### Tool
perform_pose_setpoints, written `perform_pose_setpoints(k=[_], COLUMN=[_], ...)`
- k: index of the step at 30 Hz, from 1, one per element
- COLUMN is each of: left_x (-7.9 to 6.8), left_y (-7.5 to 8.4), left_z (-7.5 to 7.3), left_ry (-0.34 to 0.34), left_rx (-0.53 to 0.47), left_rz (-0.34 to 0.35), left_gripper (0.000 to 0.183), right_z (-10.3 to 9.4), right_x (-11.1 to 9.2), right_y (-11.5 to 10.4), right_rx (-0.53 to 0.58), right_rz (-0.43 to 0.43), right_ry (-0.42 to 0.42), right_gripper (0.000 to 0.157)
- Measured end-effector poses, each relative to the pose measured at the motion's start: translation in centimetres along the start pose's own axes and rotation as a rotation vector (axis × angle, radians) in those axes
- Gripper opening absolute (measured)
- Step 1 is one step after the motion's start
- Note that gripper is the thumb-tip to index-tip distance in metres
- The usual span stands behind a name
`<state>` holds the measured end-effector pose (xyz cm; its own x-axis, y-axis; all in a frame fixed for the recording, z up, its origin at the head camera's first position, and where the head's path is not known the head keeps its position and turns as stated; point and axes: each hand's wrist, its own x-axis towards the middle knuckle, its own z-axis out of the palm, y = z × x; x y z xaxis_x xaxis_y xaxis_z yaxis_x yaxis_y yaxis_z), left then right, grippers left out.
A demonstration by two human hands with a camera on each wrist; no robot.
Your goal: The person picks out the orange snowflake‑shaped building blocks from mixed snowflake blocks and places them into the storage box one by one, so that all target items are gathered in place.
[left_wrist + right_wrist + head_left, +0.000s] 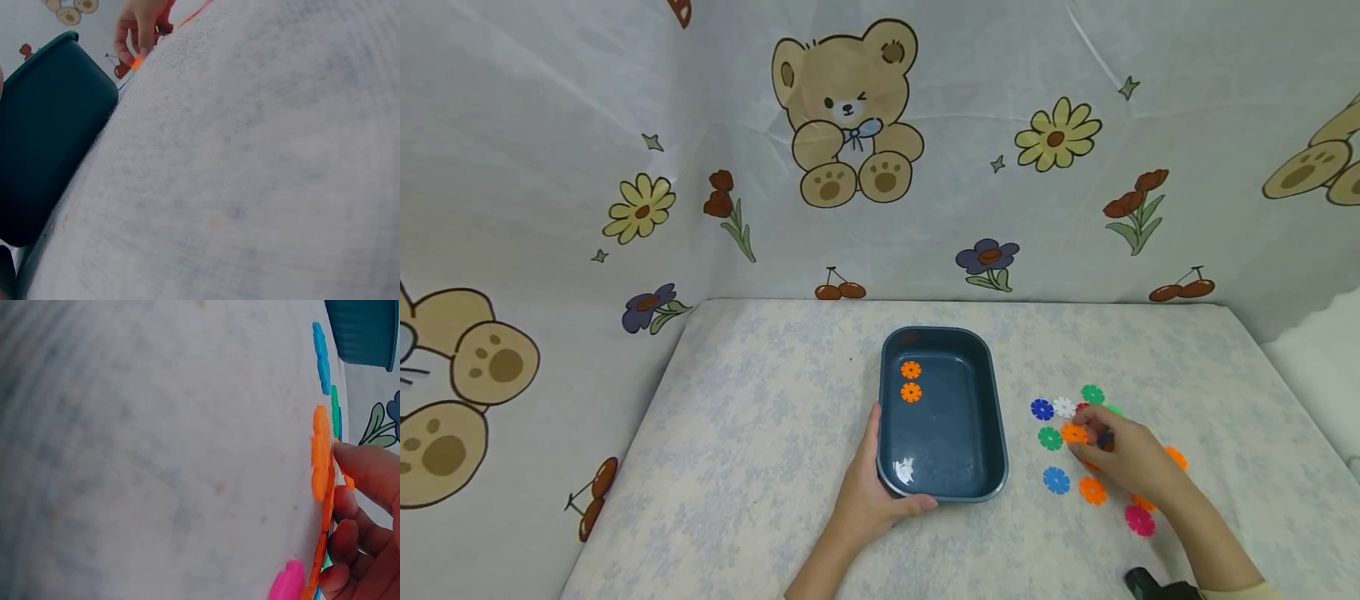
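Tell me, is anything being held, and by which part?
The left grip holds the blue tray by its near-left corner. The right grip seems to pinch an orange disc by its edges; whether it's lifted is unclear.

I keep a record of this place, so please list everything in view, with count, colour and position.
Tray: one, dark blue, middle of table
Discs in tray: two, orange, far left
Pinched disc: one, orange, in right hand
Loose discs: at least ten, some hidden; orange, green, blue, white, red, pink; right of tray
Table: one, mottled white-blue, under tray
Backdrop: sheet count unclear, printed pale grey, behind table
Dark object: one, black, by right wrist
Sleeve: one, cream, right arm
Left hand: one, bare, gripping tray's near left corner
Right hand: one, bare, over loose discs
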<state>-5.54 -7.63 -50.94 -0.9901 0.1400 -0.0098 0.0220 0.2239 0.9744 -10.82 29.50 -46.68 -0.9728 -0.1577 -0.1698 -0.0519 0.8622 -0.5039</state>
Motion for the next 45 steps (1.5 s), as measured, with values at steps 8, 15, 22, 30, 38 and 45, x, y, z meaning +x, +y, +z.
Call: perform_pose_setpoints(k=[8,15,22,30,38,45], left_x=[0.0,-0.1,-0.1,0.0,0.0,0.0], left_y=[0.0,0.0,-0.1,-0.1,0.0,-0.1], left_z=[0.1,0.0,0.0,0.0,0.0,0.0], left_ry=[0.007,0.002,0.004,0.004,0.003,-0.011], left_rx=[0.003,0.006,0.005,0.009,0.012,0.015], left_rz=[-0.009,-0.003,-0.01,-0.001,0.003,0.004], left_gripper=[0.135,0.137,0.136,0.137,0.138,0.134], right_z=[-0.1,-0.4,-0.5,0.5,2.4,4.3], right_x=[-0.4,-0.5,-0.1,1.0,2.8,4.0], right_y=[0.2,0.4,-0.6,-4.3,-9.1,-13.5], right_rx=[0.005,0.003,0.058,0.14,0.159,0.099], right_rz=[0.02,0.05,0.02,-0.12,-0.35,-0.482], right_ry=[0.003,-0.025,0.058,0.224,0.37,0.262], right_gripper=[0.046,0.054,0.05,0.031,0.028,0.03])
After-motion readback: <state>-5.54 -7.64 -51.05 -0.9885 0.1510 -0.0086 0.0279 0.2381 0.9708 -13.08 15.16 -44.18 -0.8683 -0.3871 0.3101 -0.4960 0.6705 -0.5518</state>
